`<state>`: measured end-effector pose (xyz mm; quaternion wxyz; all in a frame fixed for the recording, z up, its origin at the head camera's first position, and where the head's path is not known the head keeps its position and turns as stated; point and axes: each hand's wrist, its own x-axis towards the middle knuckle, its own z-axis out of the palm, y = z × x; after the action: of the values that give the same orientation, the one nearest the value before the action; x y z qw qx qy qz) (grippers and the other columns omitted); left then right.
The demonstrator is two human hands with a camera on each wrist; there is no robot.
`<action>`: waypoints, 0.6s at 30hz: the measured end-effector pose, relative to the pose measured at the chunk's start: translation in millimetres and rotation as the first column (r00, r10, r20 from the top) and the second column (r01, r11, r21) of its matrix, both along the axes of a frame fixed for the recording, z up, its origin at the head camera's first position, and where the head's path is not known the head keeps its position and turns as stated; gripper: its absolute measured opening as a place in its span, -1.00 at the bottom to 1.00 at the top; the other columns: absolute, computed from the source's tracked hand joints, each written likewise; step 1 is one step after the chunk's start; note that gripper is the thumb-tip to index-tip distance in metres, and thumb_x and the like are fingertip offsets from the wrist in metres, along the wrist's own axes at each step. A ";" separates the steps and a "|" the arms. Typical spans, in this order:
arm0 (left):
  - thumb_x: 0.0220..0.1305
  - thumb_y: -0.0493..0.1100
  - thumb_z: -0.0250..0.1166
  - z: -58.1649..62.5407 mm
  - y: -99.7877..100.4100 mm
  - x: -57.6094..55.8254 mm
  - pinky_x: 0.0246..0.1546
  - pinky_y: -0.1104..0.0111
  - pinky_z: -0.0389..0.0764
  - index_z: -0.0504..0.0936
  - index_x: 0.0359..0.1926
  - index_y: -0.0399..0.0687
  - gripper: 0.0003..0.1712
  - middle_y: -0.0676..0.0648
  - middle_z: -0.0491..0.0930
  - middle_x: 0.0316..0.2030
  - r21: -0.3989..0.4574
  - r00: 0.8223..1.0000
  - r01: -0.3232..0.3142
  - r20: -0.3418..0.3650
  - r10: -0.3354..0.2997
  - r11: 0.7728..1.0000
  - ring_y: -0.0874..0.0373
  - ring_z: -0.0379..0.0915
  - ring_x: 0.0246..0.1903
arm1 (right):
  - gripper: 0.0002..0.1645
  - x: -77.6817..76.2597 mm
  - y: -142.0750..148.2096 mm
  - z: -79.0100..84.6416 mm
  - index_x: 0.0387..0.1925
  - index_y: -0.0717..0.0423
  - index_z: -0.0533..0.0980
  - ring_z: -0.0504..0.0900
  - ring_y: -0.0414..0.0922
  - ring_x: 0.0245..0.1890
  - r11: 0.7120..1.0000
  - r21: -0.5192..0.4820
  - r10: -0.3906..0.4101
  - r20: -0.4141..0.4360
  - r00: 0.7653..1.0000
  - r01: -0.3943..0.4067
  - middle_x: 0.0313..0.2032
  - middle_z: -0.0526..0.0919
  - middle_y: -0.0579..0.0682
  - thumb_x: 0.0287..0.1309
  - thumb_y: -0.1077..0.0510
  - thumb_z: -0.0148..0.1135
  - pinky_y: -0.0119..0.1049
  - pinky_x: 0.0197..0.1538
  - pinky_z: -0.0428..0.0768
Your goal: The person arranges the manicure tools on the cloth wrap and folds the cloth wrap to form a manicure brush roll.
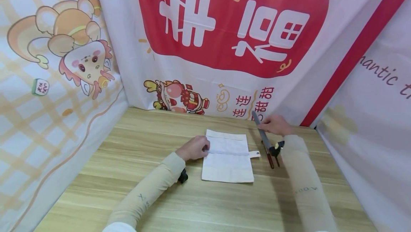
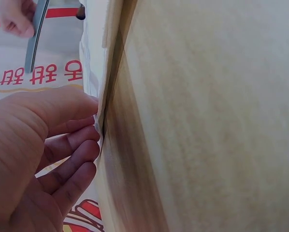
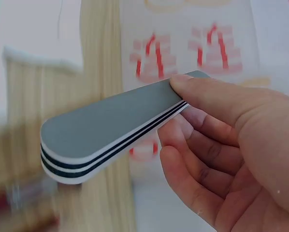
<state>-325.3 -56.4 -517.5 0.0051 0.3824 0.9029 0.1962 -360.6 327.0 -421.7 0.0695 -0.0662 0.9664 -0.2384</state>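
A white fabric pouch lies unfolded on the table, its snap strap sticking out to the right. My left hand pinches the pouch's left edge between thumb and fingers; the left wrist view shows this hand close up at the fabric. My right hand holds grey nail files above the table, right of the pouch. They look like two stacked boards with dark cores, the thumb on top and the fingers beneath. Below them lie slim tools with dark red handles, blurred in the right wrist view.
The wooden table ends against a printed cloth backdrop. Cloth walls also stand on the left and right. A black wrist camera sits under the left wrist.
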 end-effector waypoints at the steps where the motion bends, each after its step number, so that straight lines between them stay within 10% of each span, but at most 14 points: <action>1: 0.26 -0.30 0.45 -0.1 -0.3 -0.4 -0.21 0.29 0.57 0.72 -0.38 -0.10 -0.91 -0.04 0.67 -0.37 -0.001 1.000 -0.003 0.002 0.003 1.000 0.18 0.44 -0.36 | -0.67 -2.3 -11.8 1.3 -0.28 0.16 0.75 0.57 -0.14 -0.43 1.000 -0.020 0.007 -0.009 1.000 -0.007 -0.42 0.75 0.03 0.35 -0.05 0.41 -0.31 -0.34 0.49; 11: 0.28 -0.27 0.45 -4.4 -1.6 -3.5 -0.20 0.33 0.58 0.74 -0.34 -0.08 -0.94 0.00 0.68 -0.36 -0.012 1.000 -0.013 0.020 0.014 1.000 0.21 0.46 -0.34 | -0.71 -15.2 -105.6 -10.6 -0.08 0.06 0.77 0.79 0.12 -0.01 0.953 -0.302 0.006 0.035 0.999 0.005 -0.16 0.83 0.02 0.33 -0.04 0.44 -0.04 0.09 0.73; 18: 0.28 -0.28 0.45 -2.4 -1.7 -3.4 -0.20 0.33 0.59 0.73 -0.34 -0.07 -0.93 0.01 0.68 -0.37 0.012 0.999 -0.018 0.048 0.017 1.000 0.21 0.48 -0.36 | -0.74 -15.4 -145.7 -29.1 -0.18 0.11 0.79 0.72 -0.12 -0.30 0.925 -0.380 -0.044 -0.121 0.992 -0.005 -0.30 0.82 0.03 0.31 0.00 0.46 -0.29 -0.18 0.64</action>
<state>-328.7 -58.0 -519.9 0.0227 0.3697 0.9046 0.2111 -376.0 181.3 -450.9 -0.0086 -0.0839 0.9050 -0.4169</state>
